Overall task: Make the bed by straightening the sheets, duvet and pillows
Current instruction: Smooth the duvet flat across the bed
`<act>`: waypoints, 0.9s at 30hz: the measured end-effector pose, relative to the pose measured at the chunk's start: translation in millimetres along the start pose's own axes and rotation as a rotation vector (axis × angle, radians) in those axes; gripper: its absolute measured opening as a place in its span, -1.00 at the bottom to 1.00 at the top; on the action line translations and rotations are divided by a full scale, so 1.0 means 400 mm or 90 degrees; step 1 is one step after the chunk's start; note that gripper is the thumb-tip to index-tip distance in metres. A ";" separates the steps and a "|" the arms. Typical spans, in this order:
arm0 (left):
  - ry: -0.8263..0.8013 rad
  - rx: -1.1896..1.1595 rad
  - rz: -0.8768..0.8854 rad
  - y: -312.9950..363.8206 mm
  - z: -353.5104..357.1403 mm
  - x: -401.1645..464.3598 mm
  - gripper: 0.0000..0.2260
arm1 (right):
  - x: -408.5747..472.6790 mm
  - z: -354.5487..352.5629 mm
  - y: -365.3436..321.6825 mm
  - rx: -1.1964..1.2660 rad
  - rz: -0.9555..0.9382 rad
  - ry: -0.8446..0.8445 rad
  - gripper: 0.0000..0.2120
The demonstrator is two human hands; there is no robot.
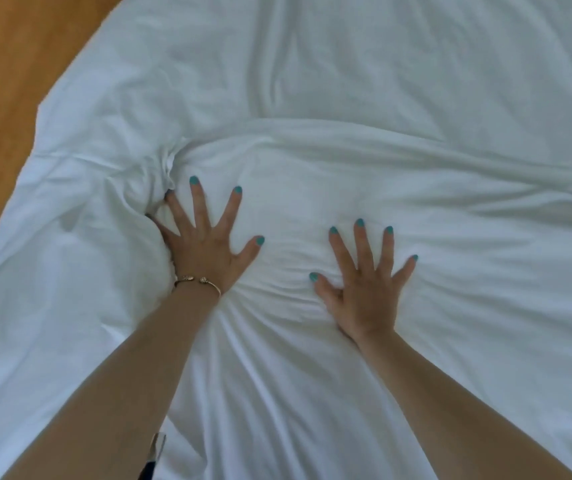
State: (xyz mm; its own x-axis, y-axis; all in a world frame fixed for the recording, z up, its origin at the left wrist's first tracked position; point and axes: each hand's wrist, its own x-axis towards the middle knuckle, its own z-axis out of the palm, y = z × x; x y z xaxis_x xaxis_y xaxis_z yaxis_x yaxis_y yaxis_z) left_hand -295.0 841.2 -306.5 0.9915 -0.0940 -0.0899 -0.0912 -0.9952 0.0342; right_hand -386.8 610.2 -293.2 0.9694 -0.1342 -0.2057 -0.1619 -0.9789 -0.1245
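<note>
A white duvet covers almost the whole view, creased in long folds that fan out from under my palms. My left hand lies flat on it with fingers spread wide; its little finger and outer edge sink into a deep bunched fold at the left. A gold bangle circles that wrist. My right hand also presses flat on the fabric, fingers apart, a short way to the right and slightly nearer to me. Neither hand holds anything. No pillows are in view.
A wooden floor shows at the upper left, beyond the slanted edge of the duvet. A small dark and white patterned piece of clothing peeks out under my left forearm at the bottom.
</note>
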 end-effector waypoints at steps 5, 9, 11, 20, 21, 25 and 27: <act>0.068 0.017 0.038 -0.009 0.010 0.003 -0.35 | 0.008 0.048 0.013 0.019 -0.021 0.129 -0.36; 0.172 -0.006 0.214 -0.021 0.035 0.005 -0.41 | 0.016 0.088 0.019 0.010 -0.027 0.167 -0.38; 0.179 -0.018 0.223 -0.021 0.035 0.011 -0.40 | 0.024 0.102 0.023 0.007 -0.026 0.175 -0.41; 0.176 -0.016 0.211 -0.025 0.058 0.019 -0.34 | 0.038 0.131 0.025 0.007 -0.031 0.169 -0.40; 0.175 -0.020 0.209 -0.025 0.061 0.018 -0.33 | 0.036 0.133 0.026 0.007 -0.034 0.173 -0.40; 0.154 -0.014 0.195 -0.025 0.065 0.019 -0.33 | 0.035 0.132 0.022 0.004 -0.027 0.178 -0.41; 0.124 -0.022 0.193 -0.023 0.063 0.023 -0.32 | 0.032 0.124 0.023 -0.005 -0.025 0.170 -0.41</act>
State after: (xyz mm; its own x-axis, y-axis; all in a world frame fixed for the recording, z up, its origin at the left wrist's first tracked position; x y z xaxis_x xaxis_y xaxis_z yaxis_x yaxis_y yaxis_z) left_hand -287.5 848.8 -332.7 0.9192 -0.3751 0.1201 -0.3842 -0.9210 0.0640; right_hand -384.8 607.2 -344.9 0.9894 -0.1312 0.0625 -0.1231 -0.9852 -0.1195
